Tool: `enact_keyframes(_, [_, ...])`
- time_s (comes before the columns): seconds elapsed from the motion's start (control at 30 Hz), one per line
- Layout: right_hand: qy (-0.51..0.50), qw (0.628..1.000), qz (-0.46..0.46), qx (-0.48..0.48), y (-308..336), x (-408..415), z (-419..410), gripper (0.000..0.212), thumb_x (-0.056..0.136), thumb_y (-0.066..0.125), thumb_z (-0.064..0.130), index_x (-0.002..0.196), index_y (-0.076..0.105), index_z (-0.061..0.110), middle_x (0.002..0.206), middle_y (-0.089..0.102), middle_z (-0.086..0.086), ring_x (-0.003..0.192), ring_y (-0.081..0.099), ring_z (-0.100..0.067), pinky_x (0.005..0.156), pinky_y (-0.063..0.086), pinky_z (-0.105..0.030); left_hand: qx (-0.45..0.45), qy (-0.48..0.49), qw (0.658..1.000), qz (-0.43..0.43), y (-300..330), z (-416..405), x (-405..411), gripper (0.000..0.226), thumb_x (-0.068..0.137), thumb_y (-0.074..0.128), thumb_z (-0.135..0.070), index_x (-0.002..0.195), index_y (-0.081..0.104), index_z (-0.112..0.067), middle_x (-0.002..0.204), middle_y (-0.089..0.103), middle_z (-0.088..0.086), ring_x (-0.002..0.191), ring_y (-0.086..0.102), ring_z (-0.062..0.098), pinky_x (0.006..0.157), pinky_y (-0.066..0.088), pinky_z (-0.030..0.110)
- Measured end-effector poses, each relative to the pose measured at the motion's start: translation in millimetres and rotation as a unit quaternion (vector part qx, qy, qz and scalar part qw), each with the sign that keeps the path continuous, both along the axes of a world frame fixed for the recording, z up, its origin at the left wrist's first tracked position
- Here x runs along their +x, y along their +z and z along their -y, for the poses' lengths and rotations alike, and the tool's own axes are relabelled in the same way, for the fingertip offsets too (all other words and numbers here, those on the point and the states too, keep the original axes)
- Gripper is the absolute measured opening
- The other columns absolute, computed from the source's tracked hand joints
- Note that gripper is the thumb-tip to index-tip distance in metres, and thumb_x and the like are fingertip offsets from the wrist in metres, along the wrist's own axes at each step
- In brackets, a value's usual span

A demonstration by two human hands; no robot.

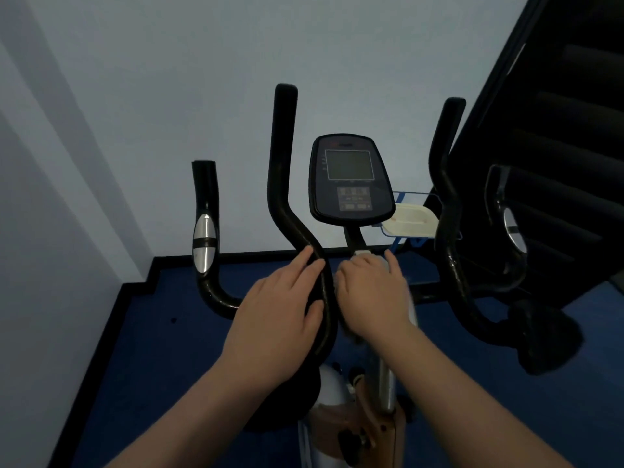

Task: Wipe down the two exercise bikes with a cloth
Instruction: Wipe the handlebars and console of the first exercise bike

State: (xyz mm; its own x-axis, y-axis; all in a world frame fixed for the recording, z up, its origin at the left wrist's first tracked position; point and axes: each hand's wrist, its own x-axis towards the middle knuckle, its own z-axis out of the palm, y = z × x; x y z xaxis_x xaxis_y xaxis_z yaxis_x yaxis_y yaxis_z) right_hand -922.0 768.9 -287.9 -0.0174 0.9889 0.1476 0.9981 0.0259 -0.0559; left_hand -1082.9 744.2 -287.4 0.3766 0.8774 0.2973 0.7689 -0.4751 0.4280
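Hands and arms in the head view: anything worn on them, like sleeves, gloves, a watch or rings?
Nothing that shows. The left hand and right hand are bare, with no gloves, and no rings on the fingers in view. Both forearms are bare down to the bottom edge of the frame: no sleeves, watch or wristband.

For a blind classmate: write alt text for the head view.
Two bare hands work at an exercise bike's handlebar: the left hand grips it, the right hand lies beside it. Above sits the console.
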Motion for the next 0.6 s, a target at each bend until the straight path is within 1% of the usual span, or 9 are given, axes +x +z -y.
enact_keyframes(0.07, [0.015,0.999,-0.006,0.035,-4.1,4.8,9.6,0.031,0.102,0.029,0.027,0.100,0.060,0.022,0.108,0.061,0.005,0.114,0.050,-0.014,0.119,0.009,-0.037,-0.003,0.001,1.000,0.007,0.4,0.3,-0.3,0.055,0.099,0.042,-0.038,0.151,0.025,-0.033,0.161,0.009,-0.018,0.137,0.028,0.002,0.111,0.024,0.025])
enact_keyframes(0.13, [0.044,0.993,-0.056,0.090,-7.7,9.2,23.4,0.028,0.101,0.035,0.025,0.089,0.059,0.018,0.091,0.060,0.003,0.097,0.055,-0.017,0.113,0.025,-0.037,-0.003,0.002,1.000,0.011,1.1,0.4,-0.5,0.054,0.099,0.043,-0.037,0.151,0.026,-0.032,0.160,0.011,-0.018,0.137,0.029,0.003,0.112,0.026,0.026])
enact_keyframes(0.2, [0.041,0.983,-0.124,0.128,-3.1,13.3,28.3,0.032,0.100,0.034,0.025,0.080,0.058,0.016,0.078,0.055,0.002,0.080,0.053,-0.018,0.095,0.040,-0.037,0.000,0.007,1.000,0.017,2.8,1.0,0.6,0.054,0.099,0.045,-0.034,0.150,0.029,-0.031,0.160,0.015,-0.017,0.136,0.030,0.003,0.112,0.026,0.025])
enact_keyframes(0.3, [0.006,0.955,-0.241,0.171,14.9,14.4,17.9,0.032,0.102,0.034,0.026,0.080,0.056,0.018,0.074,0.055,0.005,0.069,0.052,-0.015,0.072,0.045,-0.038,0.007,0.037,0.996,0.084,7.1,1.4,-0.5,0.049,0.098,0.049,-0.024,0.145,0.039,-0.027,0.153,0.032,-0.015,0.131,0.037,0.002,0.108,0.030,0.022])
enact_keyframes(0.37, [-0.001,0.927,-0.325,0.187,27.1,7.2,5.9,0.023,0.100,0.039,0.036,0.088,0.056,0.025,0.082,0.057,0.011,0.075,0.053,-0.008,0.065,0.042,-0.030,-0.002,0.071,0.979,0.191,11.4,2.3,-2.4,0.042,0.097,0.050,-0.017,0.137,0.047,-0.028,0.140,0.047,-0.017,0.121,0.045,-0.004,0.100,0.037,0.015])
enact_keyframes(0.4, [0.009,0.918,-0.349,0.187,30.5,0.6,0.5,0.017,0.098,0.043,0.039,0.092,0.056,0.029,0.088,0.056,0.013,0.080,0.053,-0.004,0.066,0.041,-0.027,-0.012,0.091,0.966,0.242,13.7,2.9,-3.7,0.039,0.096,0.051,-0.016,0.132,0.050,-0.029,0.132,0.052,-0.018,0.117,0.048,-0.006,0.094,0.039,0.010])
enact_keyframes(0.47, [0.048,0.918,-0.363,0.153,27.4,-15.2,-4.6,0.012,0.095,0.054,0.037,0.103,0.059,0.030,0.104,0.051,0.013,0.093,0.049,-0.004,0.073,0.040,-0.021,-0.025,0.129,0.942,0.309,18.1,4.9,-7.3,0.036,0.095,0.051,-0.014,0.125,0.053,-0.034,0.121,0.056,-0.019,0.112,0.051,-0.008,0.087,0.042,0.011])
enact_keyframes(0.53, [0.090,0.930,-0.337,0.111,11.1,-25.5,6.4,0.024,0.091,0.062,0.033,0.115,0.062,0.029,0.117,0.044,0.011,0.109,0.041,-0.005,0.082,0.034,-0.012,-0.010,0.145,0.939,0.313,21.5,10.0,-13.3,0.034,0.096,0.050,-0.016,0.123,0.055,-0.035,0.117,0.057,-0.021,0.109,0.052,-0.009,0.084,0.041,0.013])
enact_keyframes(0.6, [0.111,0.938,-0.310,0.110,-6.5,-22.2,27.6,0.035,0.089,0.067,0.027,0.123,0.060,0.033,0.128,0.043,0.009,0.119,0.037,-0.007,0.090,0.031,-0.011,0.033,0.143,0.959,0.244,22.6,18.9,-21.2,0.033,0.095,0.050,-0.017,0.123,0.056,-0.033,0.115,0.058,-0.023,0.101,0.054,-0.008,0.083,0.042,0.014])
